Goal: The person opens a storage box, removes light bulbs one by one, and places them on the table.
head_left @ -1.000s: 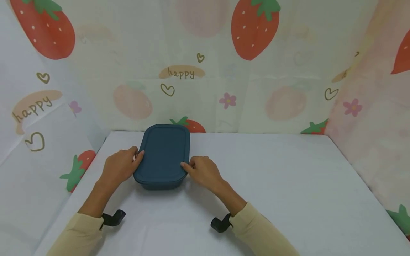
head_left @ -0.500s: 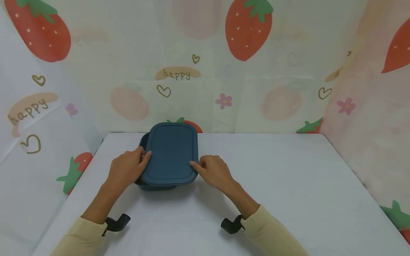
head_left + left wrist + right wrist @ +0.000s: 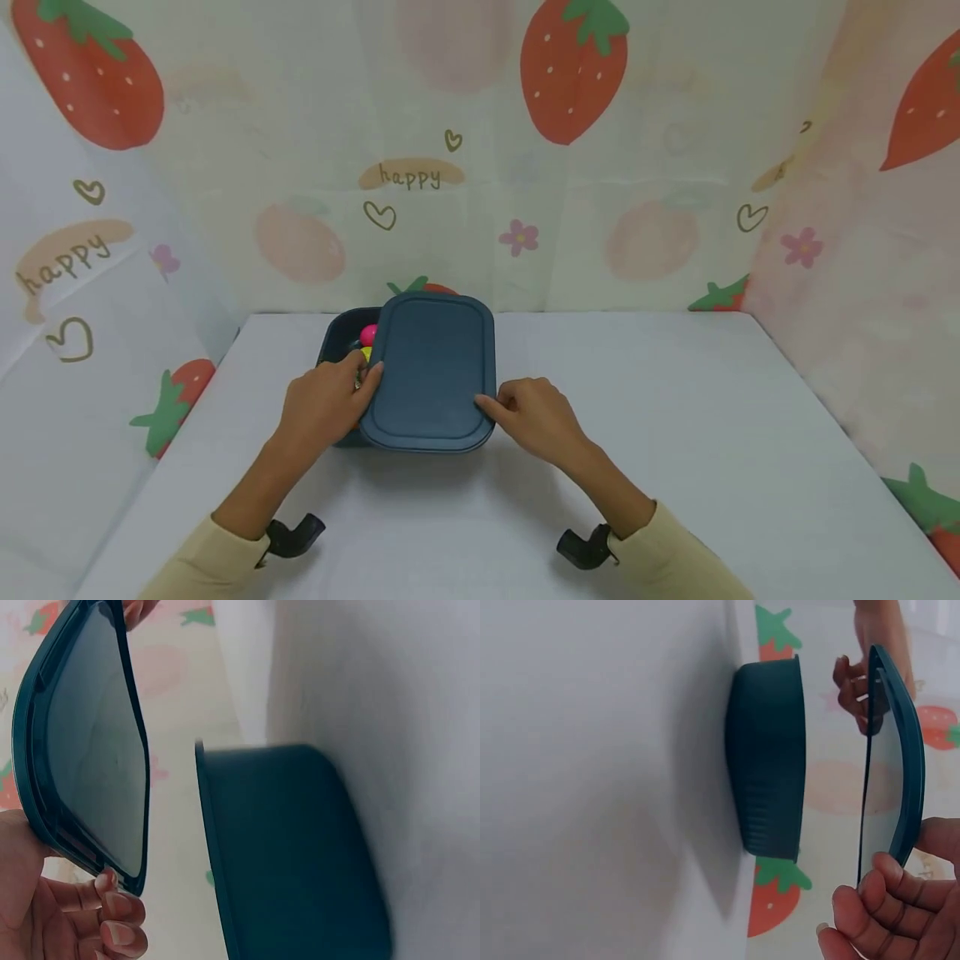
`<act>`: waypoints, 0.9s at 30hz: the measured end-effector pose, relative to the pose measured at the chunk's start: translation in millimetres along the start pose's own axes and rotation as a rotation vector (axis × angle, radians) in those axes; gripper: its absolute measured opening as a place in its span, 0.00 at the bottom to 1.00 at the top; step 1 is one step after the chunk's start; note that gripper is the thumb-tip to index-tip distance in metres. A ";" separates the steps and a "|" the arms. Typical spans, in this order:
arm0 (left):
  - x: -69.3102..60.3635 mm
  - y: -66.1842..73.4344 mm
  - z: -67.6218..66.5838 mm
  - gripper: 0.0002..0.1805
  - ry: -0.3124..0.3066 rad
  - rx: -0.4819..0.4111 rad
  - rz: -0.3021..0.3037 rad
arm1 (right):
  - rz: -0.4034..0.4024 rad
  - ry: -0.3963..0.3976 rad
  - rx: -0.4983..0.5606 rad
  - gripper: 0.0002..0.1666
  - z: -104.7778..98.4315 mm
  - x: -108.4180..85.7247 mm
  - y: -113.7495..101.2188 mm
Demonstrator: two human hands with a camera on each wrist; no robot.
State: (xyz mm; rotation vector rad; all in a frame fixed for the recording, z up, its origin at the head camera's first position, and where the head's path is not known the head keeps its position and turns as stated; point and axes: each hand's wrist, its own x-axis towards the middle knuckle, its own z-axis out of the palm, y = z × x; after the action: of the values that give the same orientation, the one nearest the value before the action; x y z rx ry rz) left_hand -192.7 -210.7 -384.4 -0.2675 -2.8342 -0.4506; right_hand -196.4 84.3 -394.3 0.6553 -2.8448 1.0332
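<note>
A dark blue rectangular lid (image 3: pixel 433 367) is held between both hands, lifted clear of its matching box (image 3: pixel 292 855). My left hand (image 3: pixel 326 400) pinches the lid's left edge, with the thumb on top. At the opposite edge, my right hand (image 3: pixel 540 421) pinches it near the front corner. Both wrist views show a gap between the lid and the box's rim. In the head view the lid covers the box's right part. Through the uncovered left part, a pink round thing (image 3: pixel 368 335) and a yellow one (image 3: pixel 366 353) show inside; other contents are hidden.
The box stands on a white-covered table (image 3: pixel 637 433), near its back left. A strawberry-printed cloth (image 3: pixel 570 192) hangs behind the table and along both sides. A black wrist camera (image 3: pixel 296 536) is strapped below each hand.
Both hands have lifted the lid off the box and carried it to the right. The box's left part has come into view, with the pink and yellow round things inside.
</note>
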 end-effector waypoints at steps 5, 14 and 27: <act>-1.7 13.9 8.6 0.17 0.012 -0.004 0.010 | 0.009 -0.008 0.005 0.20 -5.1 -13.2 11.3; -3.8 39.2 27.8 0.19 -0.031 0.017 -0.023 | 0.031 -0.005 -0.020 0.23 -19.3 -33.4 27.8; -7.7 66.7 38.7 0.20 -0.035 0.038 0.034 | 0.064 0.002 -0.076 0.24 -35.8 -54.9 43.5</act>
State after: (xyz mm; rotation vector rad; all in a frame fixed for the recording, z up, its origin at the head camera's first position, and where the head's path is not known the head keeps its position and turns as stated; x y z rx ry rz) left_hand -179.4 -136.9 -403.5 -0.3182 -2.8643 -0.3877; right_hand -167.6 157.0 -402.8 0.5602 -2.9045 0.9277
